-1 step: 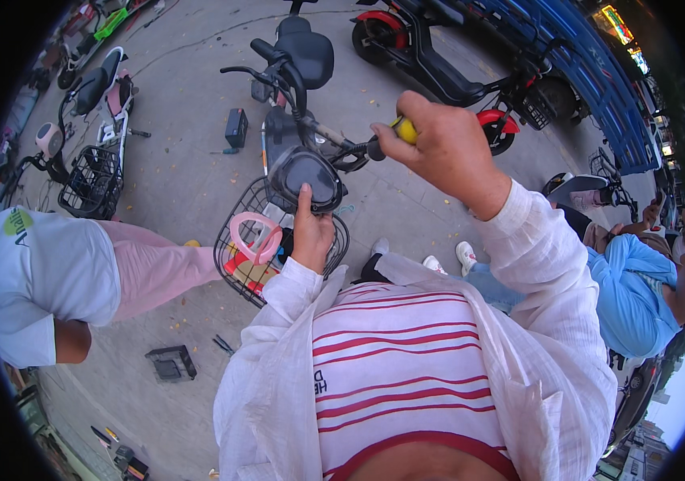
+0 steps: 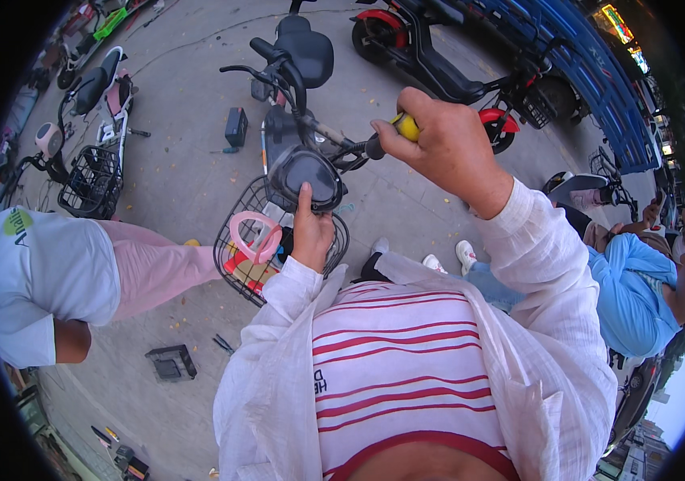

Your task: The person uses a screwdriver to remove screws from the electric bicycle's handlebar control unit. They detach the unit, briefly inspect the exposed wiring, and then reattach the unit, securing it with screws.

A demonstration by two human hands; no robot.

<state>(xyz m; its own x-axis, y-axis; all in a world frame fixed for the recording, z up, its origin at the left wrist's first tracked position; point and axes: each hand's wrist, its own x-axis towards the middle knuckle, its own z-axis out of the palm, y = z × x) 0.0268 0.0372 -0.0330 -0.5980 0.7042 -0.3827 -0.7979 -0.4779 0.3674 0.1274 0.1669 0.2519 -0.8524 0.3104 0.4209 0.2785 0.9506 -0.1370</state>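
Note:
My left hand (image 2: pixel 313 236) grips the lower edge of a dark rounded headlight housing (image 2: pixel 304 178) at the front of an electric bike, its thumb lying on the glossy face. My right hand (image 2: pixel 448 148) is closed round a yellow-and-black handle (image 2: pixel 405 127), just above the black handlebar grip (image 2: pixel 374 147) on the right; the tool's far end cannot be made out. Under the housing hangs a black wire basket (image 2: pixel 234 264) holding a pink ring-shaped piece (image 2: pixel 256 238) and red and tan packages (image 2: pixel 248 272). Behind the handlebar is the dark seat (image 2: pixel 306 52).
A person in pink trousers (image 2: pixel 154 252) stands at left, another in a blue shirt (image 2: pixel 631 289) at right. On the ground lie a black box (image 2: pixel 236 127), an open black case (image 2: pixel 171 363) and pliers (image 2: pixel 224 345). A red-and-black scooter (image 2: pixel 438 68) stands beyond.

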